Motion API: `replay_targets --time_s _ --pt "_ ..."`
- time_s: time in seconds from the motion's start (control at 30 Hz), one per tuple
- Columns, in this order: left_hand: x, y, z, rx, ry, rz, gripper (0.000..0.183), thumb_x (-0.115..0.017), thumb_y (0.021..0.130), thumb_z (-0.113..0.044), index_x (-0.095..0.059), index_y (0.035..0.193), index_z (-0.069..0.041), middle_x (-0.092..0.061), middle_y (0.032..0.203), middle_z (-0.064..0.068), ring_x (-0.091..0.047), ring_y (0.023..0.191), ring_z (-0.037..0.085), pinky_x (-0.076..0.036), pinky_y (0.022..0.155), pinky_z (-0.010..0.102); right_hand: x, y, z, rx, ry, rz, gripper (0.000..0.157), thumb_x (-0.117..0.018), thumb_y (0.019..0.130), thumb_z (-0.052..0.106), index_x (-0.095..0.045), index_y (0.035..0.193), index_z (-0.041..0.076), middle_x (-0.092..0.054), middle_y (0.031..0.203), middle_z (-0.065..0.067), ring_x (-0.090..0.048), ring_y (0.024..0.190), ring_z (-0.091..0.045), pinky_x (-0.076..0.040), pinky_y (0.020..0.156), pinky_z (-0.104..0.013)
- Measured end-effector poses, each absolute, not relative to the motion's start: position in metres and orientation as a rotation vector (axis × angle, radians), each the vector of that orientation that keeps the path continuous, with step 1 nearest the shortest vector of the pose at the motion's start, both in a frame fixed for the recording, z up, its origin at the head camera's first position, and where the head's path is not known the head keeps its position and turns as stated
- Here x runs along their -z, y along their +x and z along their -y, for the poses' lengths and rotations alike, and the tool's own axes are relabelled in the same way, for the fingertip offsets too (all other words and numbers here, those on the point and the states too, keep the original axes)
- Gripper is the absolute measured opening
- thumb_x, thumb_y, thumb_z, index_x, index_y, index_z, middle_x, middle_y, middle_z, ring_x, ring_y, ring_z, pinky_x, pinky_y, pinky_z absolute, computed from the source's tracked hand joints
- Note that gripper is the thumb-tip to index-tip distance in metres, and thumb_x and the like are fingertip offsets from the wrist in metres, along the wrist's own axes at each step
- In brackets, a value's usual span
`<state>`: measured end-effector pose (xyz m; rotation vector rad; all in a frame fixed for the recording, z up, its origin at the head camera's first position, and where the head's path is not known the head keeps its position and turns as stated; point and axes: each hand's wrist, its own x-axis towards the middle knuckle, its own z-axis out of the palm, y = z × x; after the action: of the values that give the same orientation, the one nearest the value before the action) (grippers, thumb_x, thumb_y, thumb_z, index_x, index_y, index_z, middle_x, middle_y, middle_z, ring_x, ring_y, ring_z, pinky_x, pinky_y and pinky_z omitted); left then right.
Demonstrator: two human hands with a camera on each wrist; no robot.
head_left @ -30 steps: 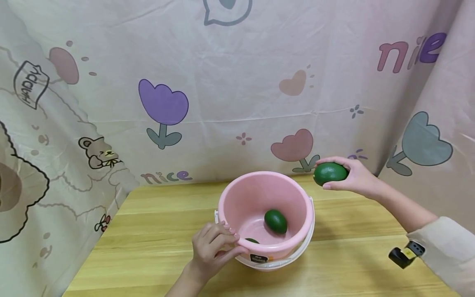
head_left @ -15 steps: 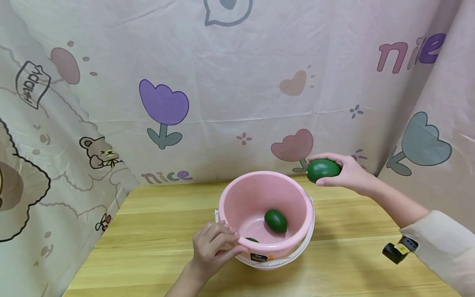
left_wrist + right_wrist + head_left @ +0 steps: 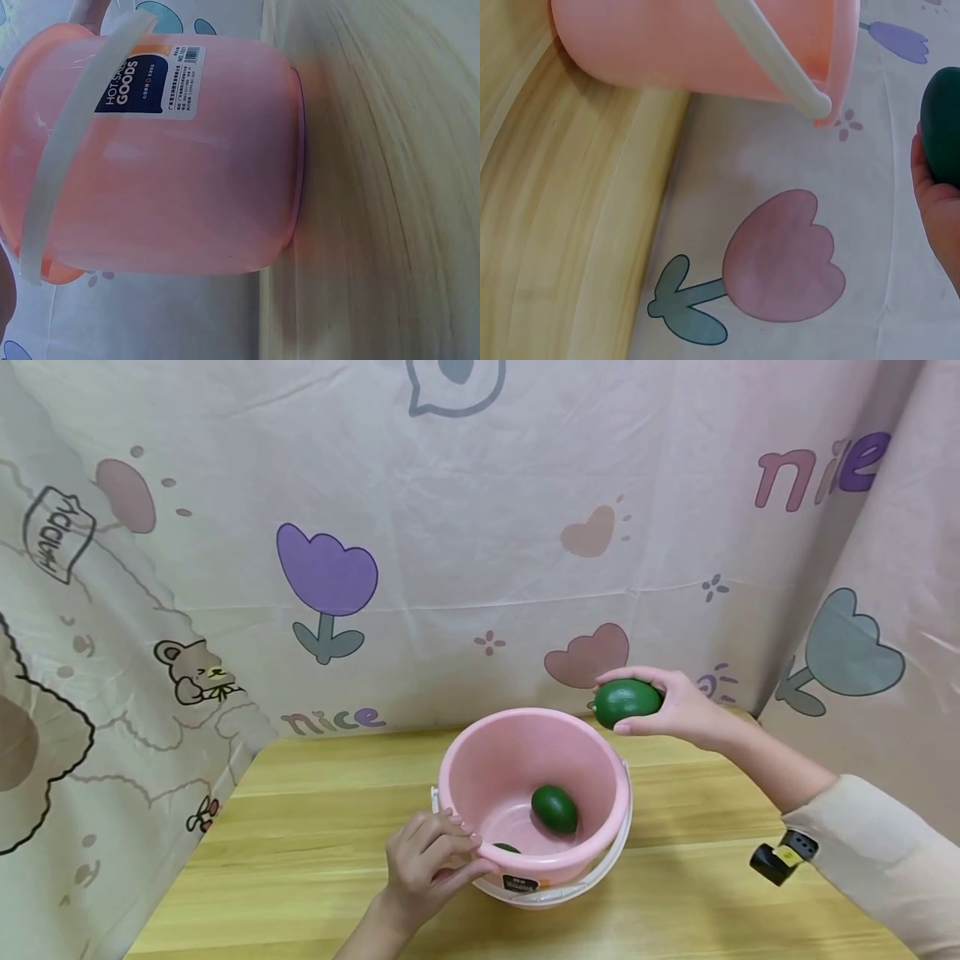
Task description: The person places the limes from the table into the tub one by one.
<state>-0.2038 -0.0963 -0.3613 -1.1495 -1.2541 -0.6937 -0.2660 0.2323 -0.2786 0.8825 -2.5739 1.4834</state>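
A pink bucket (image 3: 450, 760) stands upright on the table, its white handle (image 3: 600, 870) hanging down at the front. My left hand (image 3: 429, 860) pinches the near-left rim, fingers over the edge and thumb outside. Inside lies a dark green avocado (image 3: 554, 809); the top of a second green one (image 3: 506, 847) peeks out behind the near rim, mostly hidden. My right hand (image 3: 671, 708) grips another avocado (image 3: 628, 702) by its end, raised just beyond the bucket's right rear rim. In the right wrist view this avocado (image 3: 943, 127) shows at the right edge, clear of the bucket.
The wooden table (image 3: 315, 827) extends on both sides of the bucket. A printed curtain (image 3: 450, 527) hangs right behind its far edge and along both sides. A black wrist device (image 3: 782, 857) is strapped at the right sleeve. The bucket carries a label (image 3: 150, 82).
My right hand has carried the avocado leftward and slightly up, closer to the bucket. The left hand keeps its hold on the rim, and the avocados inside stay put.
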Motion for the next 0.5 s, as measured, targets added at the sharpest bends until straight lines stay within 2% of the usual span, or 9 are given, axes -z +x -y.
replay_targets --time_s 0.23,0.5 --pt "0.362 -0.204 0.097 0.689 -1.148 1.258 0.034 -0.073 0.073 -0.035 -0.062 0.059 -0.005 -0.058 0.061 0.003 -0.052 0.058 0.014 -0.053 0.059 0.022 0.28 -0.268 -0.221 -1.487 0.88 2.589 0.053 -0.077 0.071 0.01 -0.056 0.119 0.015 -0.063 0.106 0.0 -0.06 0.087 -0.02 -0.055 0.073 -0.03" --pt "0.363 -0.205 0.097 0.689 -1.148 1.256 0.034 -0.073 0.072 -0.035 -0.063 0.06 -0.005 -0.059 0.062 0.003 -0.053 0.059 0.014 -0.053 0.06 0.022 0.279 -0.269 -0.211 -1.444 0.924 2.618 0.053 -0.077 0.07 0.013 -0.056 0.118 0.02 -0.061 0.111 -0.003 -0.059 0.088 -0.021 -0.056 0.071 -0.032"
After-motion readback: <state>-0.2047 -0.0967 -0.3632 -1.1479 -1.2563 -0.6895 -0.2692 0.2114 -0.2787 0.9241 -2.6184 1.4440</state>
